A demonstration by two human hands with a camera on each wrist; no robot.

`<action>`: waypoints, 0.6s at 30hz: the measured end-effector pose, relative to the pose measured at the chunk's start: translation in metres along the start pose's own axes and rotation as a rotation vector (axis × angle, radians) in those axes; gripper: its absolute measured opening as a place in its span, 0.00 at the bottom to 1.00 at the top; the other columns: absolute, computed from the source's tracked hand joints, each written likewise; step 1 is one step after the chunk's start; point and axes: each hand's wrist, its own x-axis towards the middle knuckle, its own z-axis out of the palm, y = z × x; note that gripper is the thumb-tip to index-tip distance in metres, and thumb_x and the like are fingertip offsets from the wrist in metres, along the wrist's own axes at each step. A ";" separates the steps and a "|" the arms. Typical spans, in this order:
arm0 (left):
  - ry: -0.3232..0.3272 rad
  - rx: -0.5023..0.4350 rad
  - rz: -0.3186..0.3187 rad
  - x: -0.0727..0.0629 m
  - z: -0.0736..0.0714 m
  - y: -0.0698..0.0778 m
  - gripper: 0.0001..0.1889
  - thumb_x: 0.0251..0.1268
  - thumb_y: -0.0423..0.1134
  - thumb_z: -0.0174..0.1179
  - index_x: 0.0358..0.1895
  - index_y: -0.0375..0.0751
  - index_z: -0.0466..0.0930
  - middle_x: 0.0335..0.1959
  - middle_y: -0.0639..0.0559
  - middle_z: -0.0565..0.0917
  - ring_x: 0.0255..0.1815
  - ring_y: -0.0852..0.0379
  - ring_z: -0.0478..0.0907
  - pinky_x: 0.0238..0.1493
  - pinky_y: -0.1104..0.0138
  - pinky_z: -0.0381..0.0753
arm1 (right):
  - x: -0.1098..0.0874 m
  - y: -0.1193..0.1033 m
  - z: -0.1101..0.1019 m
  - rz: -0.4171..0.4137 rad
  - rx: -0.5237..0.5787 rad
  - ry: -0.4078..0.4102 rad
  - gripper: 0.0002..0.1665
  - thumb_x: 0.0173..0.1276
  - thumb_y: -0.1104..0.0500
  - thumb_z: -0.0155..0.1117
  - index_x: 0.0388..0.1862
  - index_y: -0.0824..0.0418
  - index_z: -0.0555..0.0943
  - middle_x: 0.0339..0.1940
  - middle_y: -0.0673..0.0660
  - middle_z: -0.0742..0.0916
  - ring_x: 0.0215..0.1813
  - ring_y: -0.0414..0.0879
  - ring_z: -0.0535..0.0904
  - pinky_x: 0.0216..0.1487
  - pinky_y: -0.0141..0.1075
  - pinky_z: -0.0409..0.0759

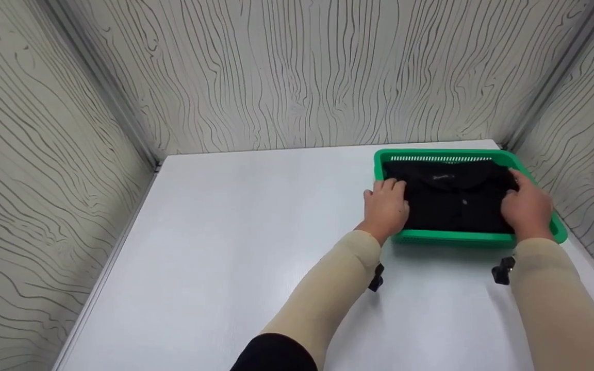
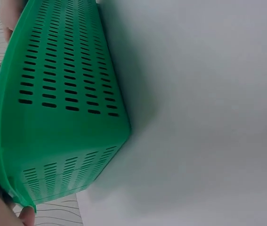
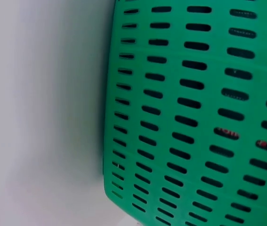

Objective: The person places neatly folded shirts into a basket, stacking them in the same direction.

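Observation:
A folded black shirt point(image 1: 446, 206), with a collar, a small label and a light button, lies in the green plastic basket point(image 1: 451, 235). My left hand point(image 1: 387, 206) lies over the basket's left side at the shirt's edge. One fingertip shows outside the rim in the left wrist view, but whether these fingers grip cloth is hidden. On the opposite side, my right hand point(image 1: 528, 208) holds the shirt's right edge between thumb and forefinger. Slotted basket walls fill much of the left wrist view point(image 2: 67, 127) and right wrist view point(image 3: 171, 117).
The basket stands at the far right of the white table point(image 1: 214, 247). Wood-patterned panels point(image 1: 297, 77) rise behind the table and at both sides. Through the slots in the right wrist view, dark cloth and small red marks point(image 3: 227, 133) show.

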 end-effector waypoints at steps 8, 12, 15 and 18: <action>0.035 0.073 -0.031 0.002 0.007 0.002 0.21 0.79 0.55 0.50 0.69 0.56 0.70 0.65 0.60 0.71 0.63 0.58 0.63 0.62 0.58 0.71 | 0.000 -0.002 0.003 0.003 -0.043 -0.019 0.35 0.76 0.66 0.32 0.82 0.64 0.53 0.74 0.78 0.65 0.70 0.77 0.59 0.68 0.67 0.58; 0.048 0.104 -0.031 0.002 0.007 0.002 0.21 0.79 0.57 0.50 0.68 0.55 0.70 0.63 0.59 0.71 0.62 0.58 0.63 0.58 0.59 0.73 | 0.002 -0.002 0.001 0.004 -0.075 -0.031 0.35 0.75 0.68 0.34 0.81 0.67 0.53 0.74 0.77 0.64 0.70 0.76 0.60 0.68 0.67 0.59; 0.045 0.095 -0.025 0.002 0.006 0.004 0.23 0.80 0.57 0.48 0.69 0.55 0.69 0.65 0.59 0.70 0.62 0.58 0.62 0.58 0.60 0.73 | 0.004 -0.002 -0.003 0.025 -0.102 -0.044 0.35 0.75 0.68 0.36 0.81 0.67 0.52 0.74 0.77 0.63 0.70 0.77 0.59 0.68 0.67 0.58; 0.040 0.057 -0.014 0.003 0.005 0.006 0.23 0.81 0.58 0.43 0.71 0.55 0.68 0.69 0.59 0.69 0.65 0.58 0.62 0.60 0.62 0.73 | 0.006 -0.002 -0.008 0.063 -0.111 -0.049 0.36 0.76 0.68 0.37 0.82 0.66 0.51 0.74 0.78 0.63 0.70 0.78 0.59 0.69 0.68 0.56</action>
